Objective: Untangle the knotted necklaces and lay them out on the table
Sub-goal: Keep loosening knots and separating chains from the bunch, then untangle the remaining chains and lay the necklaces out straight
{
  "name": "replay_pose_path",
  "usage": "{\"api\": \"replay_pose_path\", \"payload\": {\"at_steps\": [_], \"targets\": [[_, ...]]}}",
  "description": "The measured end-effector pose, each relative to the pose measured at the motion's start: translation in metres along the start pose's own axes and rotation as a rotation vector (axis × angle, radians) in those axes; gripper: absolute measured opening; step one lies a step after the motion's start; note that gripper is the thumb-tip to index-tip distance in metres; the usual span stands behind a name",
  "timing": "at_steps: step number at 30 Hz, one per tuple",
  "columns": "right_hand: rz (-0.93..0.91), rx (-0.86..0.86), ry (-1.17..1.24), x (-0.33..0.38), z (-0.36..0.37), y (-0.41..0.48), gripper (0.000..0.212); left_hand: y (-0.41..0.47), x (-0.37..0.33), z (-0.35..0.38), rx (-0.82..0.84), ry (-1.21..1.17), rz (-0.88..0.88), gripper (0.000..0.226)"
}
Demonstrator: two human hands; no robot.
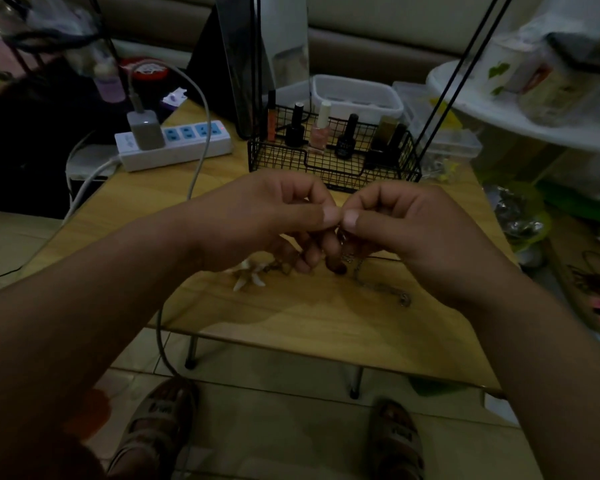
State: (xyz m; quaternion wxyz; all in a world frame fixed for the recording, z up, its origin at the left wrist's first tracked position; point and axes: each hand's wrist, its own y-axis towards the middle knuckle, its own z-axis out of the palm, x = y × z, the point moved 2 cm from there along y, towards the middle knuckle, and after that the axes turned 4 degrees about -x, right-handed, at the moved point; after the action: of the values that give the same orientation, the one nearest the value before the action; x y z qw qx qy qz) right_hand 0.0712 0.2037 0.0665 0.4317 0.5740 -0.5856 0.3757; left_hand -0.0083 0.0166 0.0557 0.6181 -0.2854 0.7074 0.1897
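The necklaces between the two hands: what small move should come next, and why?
The left hand and right hand pinch the necklaces thumb to thumb above the table, while a chain end and a pale pendant trail onto it. So probably ease the hands slightly apart to loosen the knot.

This is a dim living room in a home. A low wooden table [309, 320] on thin metal legs stands on a tiled floor [274, 427], with a beige sofa [378, 39] along the far side. On the table's far left lies a power strip [187, 140] with a phone charger [146, 129] plugged in. At the far right, a black wire basket [326, 164] holds nail polish bottles [319, 128].
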Motion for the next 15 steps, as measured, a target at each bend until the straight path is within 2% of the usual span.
{"api": "replay_pose_path", "payload": {"at_steps": [3, 5, 8, 12, 15], "targets": [[0.074, 0.061, 0.15, -0.003, -0.001, 0.0, 0.016, -0.001, -0.001, 0.002, 0.026, -0.079, -0.008, 0.013], [0.096, 0.061, 0.186, -0.006, 0.001, -0.001, 0.015, -0.001, -0.001, 0.004, 0.006, -0.051, -0.02, 0.01], [0.066, -0.01, 0.076, -0.012, 0.003, -0.001, 0.005, 0.002, 0.001, 0.007, -0.061, 0.03, -0.02, 0.01], [-0.016, -0.128, -0.013, -0.011, 0.006, 0.002, 0.006, 0.006, 0.0, 0.005, -0.14, -0.009, -0.023, 0.009], [-0.045, -0.144, -0.06, -0.011, 0.006, 0.003, 0.005, 0.009, 0.001, 0.002, -0.142, -0.044, -0.037, 0.01]]}}
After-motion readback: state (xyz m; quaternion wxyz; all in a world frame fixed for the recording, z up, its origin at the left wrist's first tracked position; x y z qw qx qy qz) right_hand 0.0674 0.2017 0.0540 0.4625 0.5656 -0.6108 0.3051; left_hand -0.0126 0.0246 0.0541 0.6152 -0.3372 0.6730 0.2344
